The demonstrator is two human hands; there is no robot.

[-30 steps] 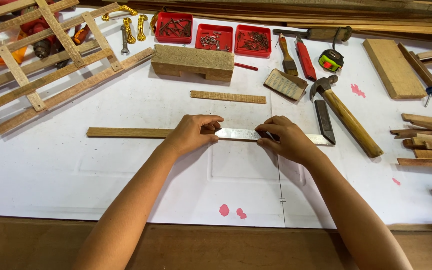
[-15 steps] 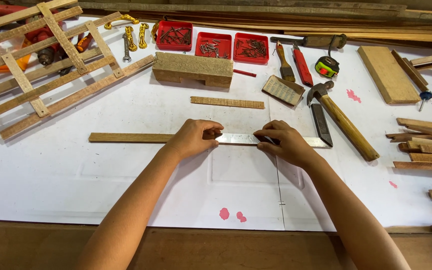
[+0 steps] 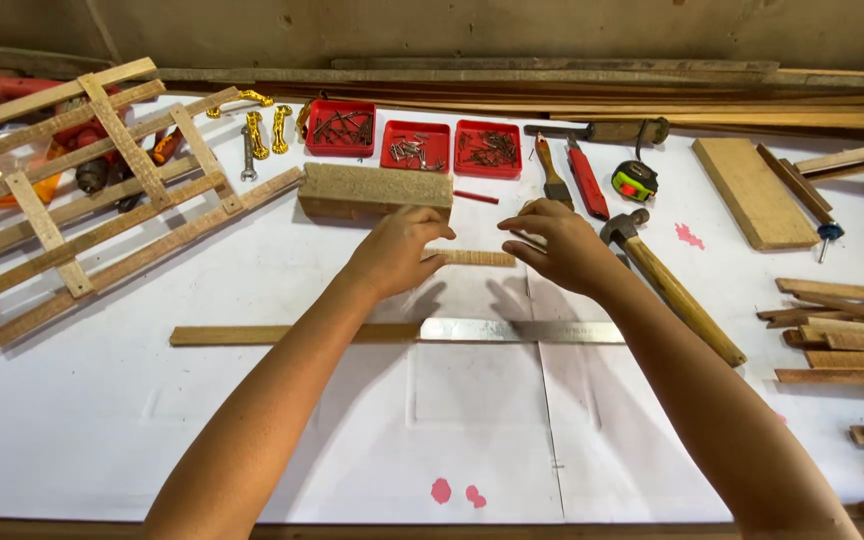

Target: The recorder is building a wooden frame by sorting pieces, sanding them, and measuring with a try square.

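My left hand point(image 3: 397, 250) hovers with fingers apart over the left end of a short wooden strip point(image 3: 480, 258), holding nothing. My right hand point(image 3: 562, 245) hovers just right of that strip, and a thin pencil point(image 3: 525, 239) shows between its fingers. Nearer to me, a steel ruler point(image 3: 522, 331) lies flat on the white sheet point(image 3: 82, 420). It is in line with a long wooden strip point(image 3: 282, 335) and overlaps that strip's right end. Neither hand touches the ruler. A pencil line runs from the ruler toward me.
A wooden block point(image 3: 372, 190) and three red trays of nails point(image 3: 417, 145) lie behind the hands. A hammer point(image 3: 672, 285), tape measure point(image 3: 635, 182), chisel and brush are at the right. A slatted wooden frame point(image 3: 82, 200) lies at the left, and wood offcuts point(image 3: 842, 330) at the right edge.
Both hands have lifted off the steel ruler and moved away from me to the short wooden strip. The ruler and the long strip stay where they were.
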